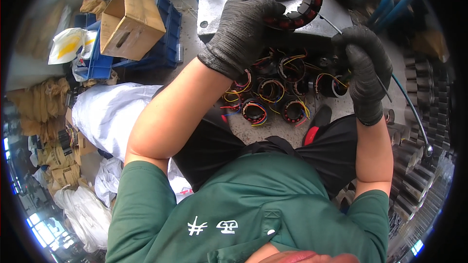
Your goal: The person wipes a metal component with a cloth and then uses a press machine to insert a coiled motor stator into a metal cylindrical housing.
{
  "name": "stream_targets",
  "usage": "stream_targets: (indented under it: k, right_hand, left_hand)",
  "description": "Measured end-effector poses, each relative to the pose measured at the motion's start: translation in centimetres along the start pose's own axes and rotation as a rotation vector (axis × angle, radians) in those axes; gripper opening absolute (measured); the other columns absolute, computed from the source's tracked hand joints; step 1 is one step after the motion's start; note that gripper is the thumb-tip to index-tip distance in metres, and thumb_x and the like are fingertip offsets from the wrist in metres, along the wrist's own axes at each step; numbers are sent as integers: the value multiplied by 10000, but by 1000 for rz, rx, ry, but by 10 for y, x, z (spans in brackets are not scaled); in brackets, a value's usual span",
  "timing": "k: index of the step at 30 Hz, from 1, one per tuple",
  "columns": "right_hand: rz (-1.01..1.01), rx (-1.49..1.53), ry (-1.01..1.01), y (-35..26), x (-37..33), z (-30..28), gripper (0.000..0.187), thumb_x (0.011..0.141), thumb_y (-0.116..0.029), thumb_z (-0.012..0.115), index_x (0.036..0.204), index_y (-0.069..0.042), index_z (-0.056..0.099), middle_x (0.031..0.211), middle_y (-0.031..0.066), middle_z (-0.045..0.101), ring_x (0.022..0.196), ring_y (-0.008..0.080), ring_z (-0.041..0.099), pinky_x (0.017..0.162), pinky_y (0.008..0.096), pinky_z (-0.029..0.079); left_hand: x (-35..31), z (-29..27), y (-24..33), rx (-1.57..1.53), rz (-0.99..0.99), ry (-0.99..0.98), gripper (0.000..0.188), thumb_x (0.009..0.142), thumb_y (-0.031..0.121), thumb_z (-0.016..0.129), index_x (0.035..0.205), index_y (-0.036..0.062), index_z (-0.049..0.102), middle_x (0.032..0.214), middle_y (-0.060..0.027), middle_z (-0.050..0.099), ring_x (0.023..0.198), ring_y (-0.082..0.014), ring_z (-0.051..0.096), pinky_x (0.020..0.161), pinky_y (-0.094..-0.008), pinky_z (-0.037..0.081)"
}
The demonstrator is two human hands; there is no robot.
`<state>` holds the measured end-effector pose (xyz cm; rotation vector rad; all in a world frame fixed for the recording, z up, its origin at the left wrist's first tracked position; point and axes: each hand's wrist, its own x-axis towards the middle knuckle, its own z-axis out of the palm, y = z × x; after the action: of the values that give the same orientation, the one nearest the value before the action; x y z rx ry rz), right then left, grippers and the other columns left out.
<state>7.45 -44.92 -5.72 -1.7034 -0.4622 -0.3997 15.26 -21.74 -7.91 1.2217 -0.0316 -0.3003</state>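
Note:
In a dark grey knit glove, my left hand (pixel 246 31) grips the lower left rim of a motor stator (pixel 313 4), a ring with dark red coils and black segments around an open middle. The ring is tilted over a grey metal block. My right hand (pixel 365 70), gloved the same way, is closed around a thin metal rod (pixel 331 23). One end of the rod reaches the stator's lower right edge; the other sticks out below my palm. Whether the tip touches the coils is too small to tell.
Several smaller stators (pixel 254 111) with coloured wires lie on the floor between my feet. The metal block (pixel 209 14) stands ahead. A cardboard box (pixel 134 22) sits on a blue crate (pixel 168 34) at left. Stacked metal cylinders (pixel 414 160) and a thin lever (pixel 413 109) are at right.

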Motion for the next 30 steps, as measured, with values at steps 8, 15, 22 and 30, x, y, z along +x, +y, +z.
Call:
stream_targets:
  k: [8,15,22,30]
  right_hand:
    - [-19,-7,0,6,2,-1,142,965,-66,629,1077,-31,710,949,35,728,811,93,626,768,262,524]
    - [77,115,52,7,0,-1,164,977,-54,612,1109,-22,705,984,84,754,840,136,692,776,282,565]
    - [237,317,135,9,-1,8,164,982,-22,598,1109,-15,701,983,94,760,846,164,718,781,286,582]
    - [-133,-546,-38,10,6,26,143,917,-19,648,1055,-12,687,910,168,703,819,310,700,781,383,568]
  left_hand:
    - [-1,-3,-1,171,39,-8,319,759,-3,851,1052,0,723,979,-99,726,909,-212,733,809,-336,612]
    - [-7,5,6,289,117,-35,319,748,-34,845,1042,-13,724,983,-118,720,935,-211,734,815,-334,613]
    - [-7,7,3,237,141,-36,240,812,-8,771,1046,0,716,982,-109,715,883,-203,733,777,-330,617]
    - [-5,12,-1,426,192,49,354,829,47,682,1179,15,640,930,-107,702,800,-190,724,701,-330,619]
